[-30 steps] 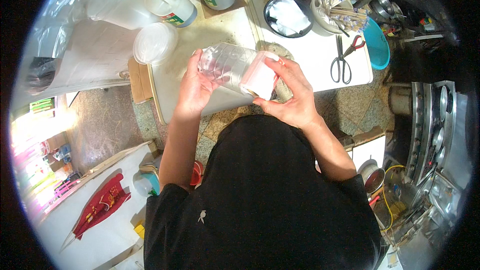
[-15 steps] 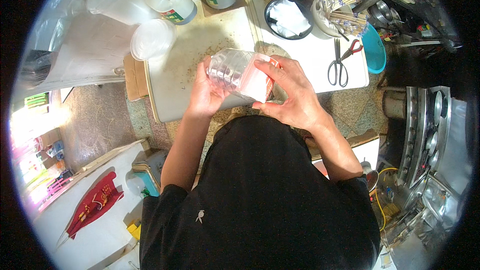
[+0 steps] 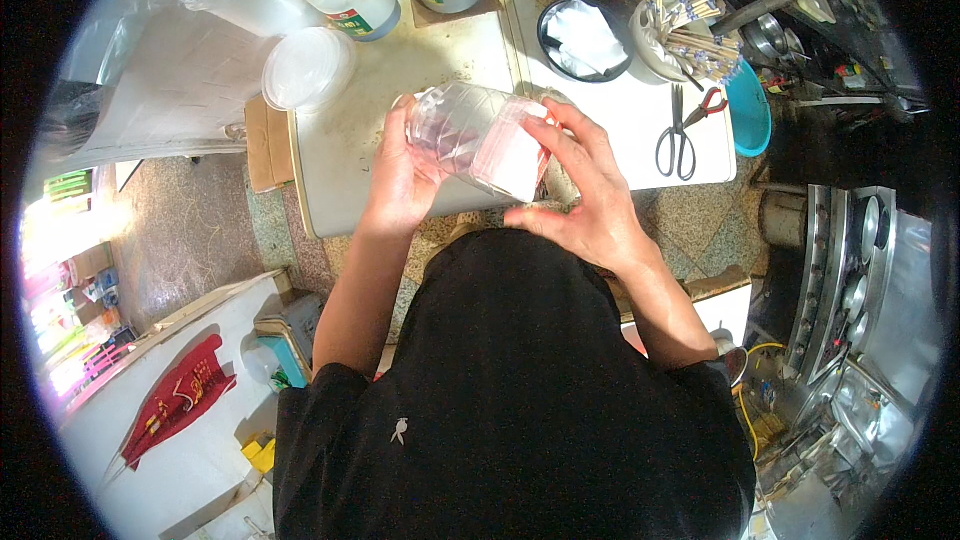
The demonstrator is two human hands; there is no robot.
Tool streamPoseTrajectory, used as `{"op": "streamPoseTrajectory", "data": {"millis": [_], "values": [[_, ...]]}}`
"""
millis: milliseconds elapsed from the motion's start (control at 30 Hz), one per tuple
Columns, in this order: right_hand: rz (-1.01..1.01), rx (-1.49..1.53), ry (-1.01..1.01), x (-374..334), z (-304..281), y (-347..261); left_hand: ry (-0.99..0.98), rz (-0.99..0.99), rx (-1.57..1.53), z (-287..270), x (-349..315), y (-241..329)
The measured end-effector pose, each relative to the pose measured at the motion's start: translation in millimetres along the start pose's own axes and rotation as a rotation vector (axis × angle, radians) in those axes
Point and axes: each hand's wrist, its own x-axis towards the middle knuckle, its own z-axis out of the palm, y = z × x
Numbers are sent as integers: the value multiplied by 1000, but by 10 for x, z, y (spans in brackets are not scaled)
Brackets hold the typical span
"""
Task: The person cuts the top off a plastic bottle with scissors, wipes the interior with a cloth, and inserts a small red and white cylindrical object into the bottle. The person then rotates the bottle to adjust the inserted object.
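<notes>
Holding a clear, ridged plastic container with a boxy pink-and-white end [image 3: 478, 138], tipped sideways in the air by the near edge of the off-white bench [image 3: 350, 175]. Looks already picked up, not yet put down. Held at the clear end by the curled left hand [image 3: 402, 180]. Touched at the boxy end by the fingers of the half-open right hand [image 3: 590, 195], with thumb spread low; cannot tell how firmly. Farther off, on the bench: black-handled metal scissors [image 3: 678, 126].
</notes>
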Motion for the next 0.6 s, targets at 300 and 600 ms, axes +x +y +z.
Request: {"op": "streamPoseTrajectory", "data": {"millis": [300, 600], "values": [[692, 1113, 145, -207, 56, 112, 16, 260, 143, 161, -175, 144], [648, 1285, 156, -300, 150, 137, 72, 534, 432, 400, -415, 201]]}}
